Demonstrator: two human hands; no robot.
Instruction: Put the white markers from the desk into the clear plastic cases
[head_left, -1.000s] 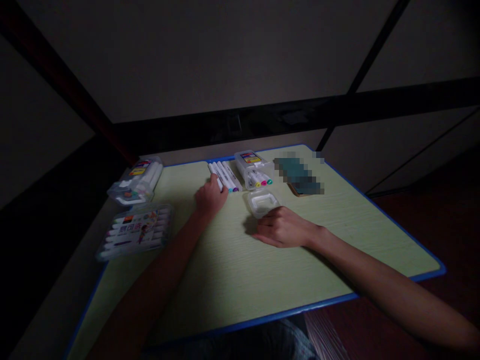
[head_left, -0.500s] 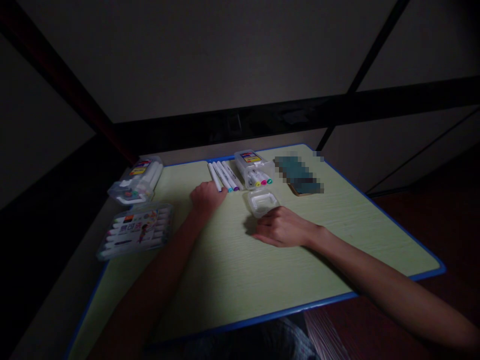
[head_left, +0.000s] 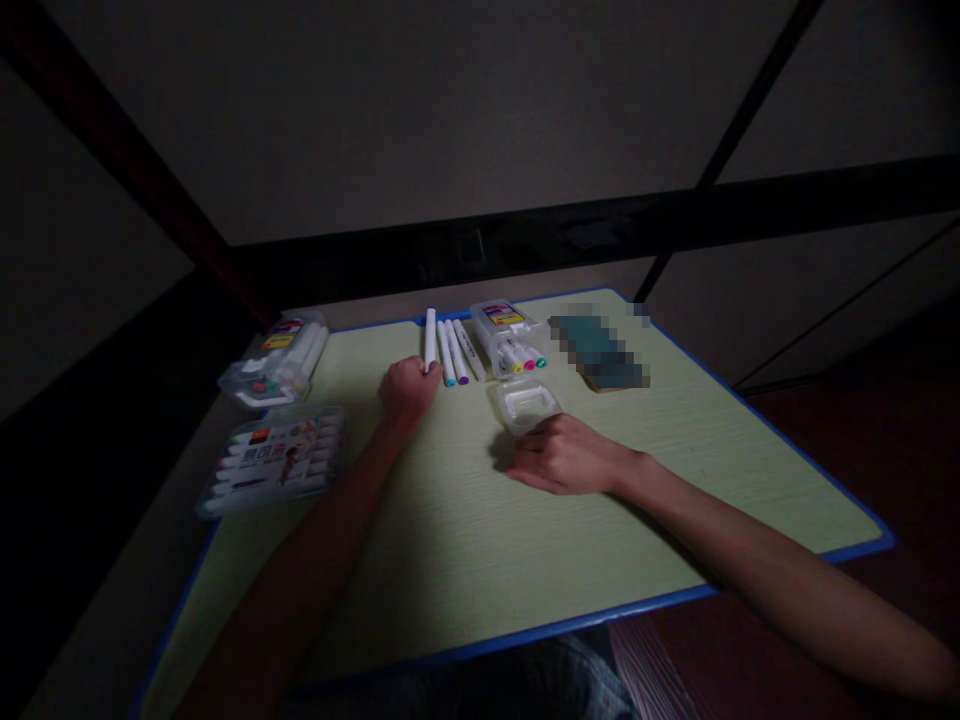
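Note:
My left hand (head_left: 407,392) is closed around the lower end of a white marker (head_left: 430,338), which points up and away from me. Just right of it, several white markers (head_left: 454,352) lie side by side, with blue and purple ends toward me. A clear plastic marker case (head_left: 508,325) lies beyond them, yellow, pink and green marker ends showing in its mouth. Its clear open lid (head_left: 527,404) rests on the table in front. Against the near edge of that lid, my right hand (head_left: 559,455) is curled on the tabletop; what its fingers hold, if anything, is hidden.
A second clear case of markers (head_left: 281,350) stands at the table's left edge. Nearer lies a flat marker box (head_left: 277,462) with a printed label. On the right is a blurred dark green flat object (head_left: 596,345). The pale table (head_left: 465,560) has a blue rim; a wall stands behind.
My left hand has lifted the leftmost marker off the row and tilted it more upright. The neighbouring markers have shifted slightly. My right hand stays in place.

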